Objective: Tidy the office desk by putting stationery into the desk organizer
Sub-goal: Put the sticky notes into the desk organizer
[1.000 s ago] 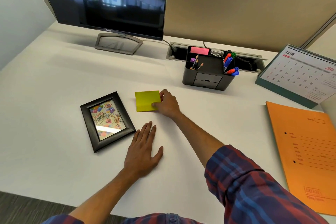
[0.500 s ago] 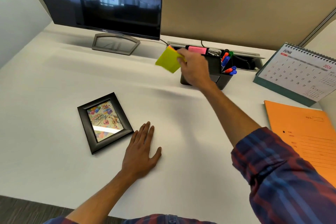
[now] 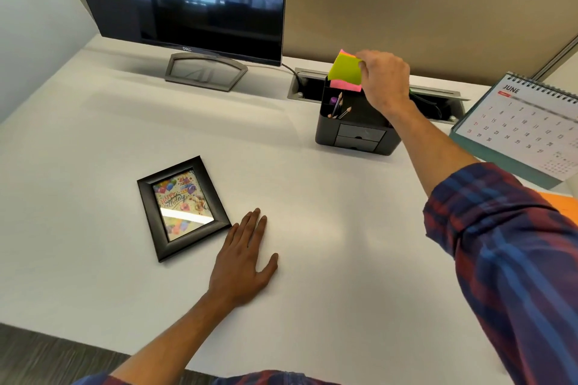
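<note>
White counter (image 3: pixel 93 141) fills the cubicle, with a monitor (image 3: pixel 178 0) at the back. At the far right stands the black desk organizer (image 3: pixel 356 131), pencils (image 3: pixel 339 108) upright in its left compartment. The right hand (image 3: pixel 386 81) hovers above it, its grip pinching a yellow-green sticky note pad (image 3: pixel 345 70) by the right edge, tilted just over the rear slot, where a pink pad (image 3: pixel 345 84) sits. The left hand (image 3: pixel 242 256) lies flat, fingers spread, just beside a black picture frame (image 3: pixel 183 208).

Sticky pad (image 3: pixel 346 70) now over organizer (image 3: pixel 356 131)
</note>
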Motion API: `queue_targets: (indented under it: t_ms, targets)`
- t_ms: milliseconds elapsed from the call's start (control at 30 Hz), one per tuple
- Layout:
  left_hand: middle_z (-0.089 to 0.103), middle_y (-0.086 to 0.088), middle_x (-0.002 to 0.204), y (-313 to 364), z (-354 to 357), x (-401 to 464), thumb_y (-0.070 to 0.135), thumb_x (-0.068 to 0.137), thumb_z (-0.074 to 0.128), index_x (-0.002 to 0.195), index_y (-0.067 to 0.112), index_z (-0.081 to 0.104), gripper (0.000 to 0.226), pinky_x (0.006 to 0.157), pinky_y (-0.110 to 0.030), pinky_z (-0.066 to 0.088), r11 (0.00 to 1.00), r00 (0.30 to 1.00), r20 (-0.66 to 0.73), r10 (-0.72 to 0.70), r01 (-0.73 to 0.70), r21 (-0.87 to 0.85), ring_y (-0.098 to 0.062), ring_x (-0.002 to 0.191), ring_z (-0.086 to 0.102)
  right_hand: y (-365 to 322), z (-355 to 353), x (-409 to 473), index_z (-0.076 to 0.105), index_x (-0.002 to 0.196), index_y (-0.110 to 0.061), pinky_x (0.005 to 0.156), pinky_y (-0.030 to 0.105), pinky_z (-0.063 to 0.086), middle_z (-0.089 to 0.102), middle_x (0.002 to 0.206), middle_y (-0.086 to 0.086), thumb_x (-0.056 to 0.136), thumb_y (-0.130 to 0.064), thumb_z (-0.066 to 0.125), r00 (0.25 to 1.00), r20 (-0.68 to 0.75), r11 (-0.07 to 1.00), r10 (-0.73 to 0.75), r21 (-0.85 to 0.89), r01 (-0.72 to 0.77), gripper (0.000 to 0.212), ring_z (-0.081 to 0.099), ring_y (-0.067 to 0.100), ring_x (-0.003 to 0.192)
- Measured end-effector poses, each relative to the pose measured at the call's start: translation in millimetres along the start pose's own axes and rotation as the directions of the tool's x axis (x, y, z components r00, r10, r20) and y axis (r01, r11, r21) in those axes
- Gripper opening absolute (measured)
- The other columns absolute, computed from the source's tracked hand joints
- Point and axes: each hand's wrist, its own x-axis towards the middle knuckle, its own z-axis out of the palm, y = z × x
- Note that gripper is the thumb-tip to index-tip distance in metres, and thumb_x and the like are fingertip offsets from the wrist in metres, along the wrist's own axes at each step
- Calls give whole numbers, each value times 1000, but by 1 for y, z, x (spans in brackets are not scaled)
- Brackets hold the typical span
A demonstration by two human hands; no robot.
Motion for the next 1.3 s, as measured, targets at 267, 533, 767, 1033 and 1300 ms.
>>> queue_targets:
  t_ms: [267,533,767,1033,1300]
  targets:
    - [6,6,163,0,-1,-1,54,93,39,155,21,16,74,121,-30,6,1000,1000,-3,-1,1,-1,-8,150,1,7,17,5,63,120,-15,78,42,48,69,104,16,100,-16,43,987,159,1000,15,-20,-12,28,63,38,96]
    - [5,6,164,0,-1,-1,54,93,39,156,21,14,74,121,-31,6,1000,1000,-1,1,-1,-1,-9,150,0,6,25,-1,60,125,-12,85,45,46,65,115,13,99,-17,49,989,145,999,41,-32,-37,29,60,33,103]
    - [4,6,164,0,-1,-1,54,94,38,156,22,13,74,121,-31,6,1000,1000,2,2,-2,4,-9,150,0,8,34,-10,67,117,-10,86,47,42,64,111,15,96,-14,45,945,327,1000,3,1,-3,31,57,36,102]
    - [4,6,163,0,0,-1,54,93,38,156,21,15,74,121,-29,3,1000,1000,3,2,-2,7,-8,150,-1,-6,25,-19,67,115,-12,89,43,45,68,112,8,95,-20,47,993,89,985,75,148,-87,29,61,27,101]
    - [10,4,163,2,-2,-2,54,93,39,154,19,21,73,121,-28,4,1000,1000,-11,6,-6,-9,-9,149,3,-56,13,-67,71,104,-16,78,32,45,72,100,1,89,-21,54,997,-70,937,37,348,-11,23,63,19,86]
